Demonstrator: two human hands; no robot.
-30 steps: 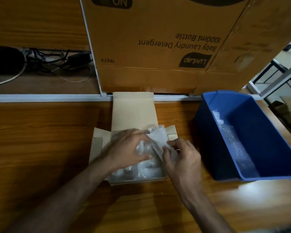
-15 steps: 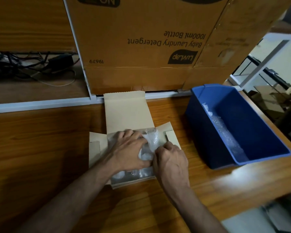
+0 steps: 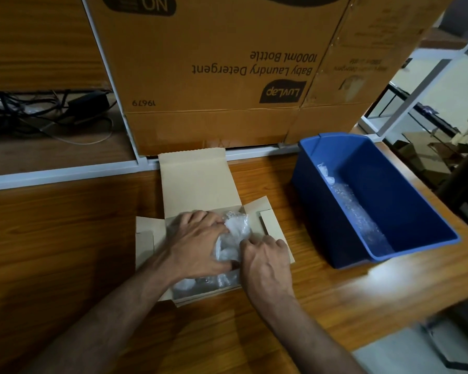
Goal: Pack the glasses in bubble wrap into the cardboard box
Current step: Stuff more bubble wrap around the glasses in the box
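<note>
Both hands work inside cardboard box (image 3: 197,182) on wooden table (image 3: 52,238). Left hand (image 3: 197,245) lies flat, fingers spread, pressing bubble-wrapped glasses (image 3: 234,240) down; right hand (image 3: 265,263) curled, tucking wrap edge. Best: press gently, seat bundle below rim before folding flaps.

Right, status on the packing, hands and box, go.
Left hand pressing on the bubble-wrapped glasses inside the small cardboard box. Right hand tucking the wrap at the box's right side. Flaps open. Nothing in the way.
</note>
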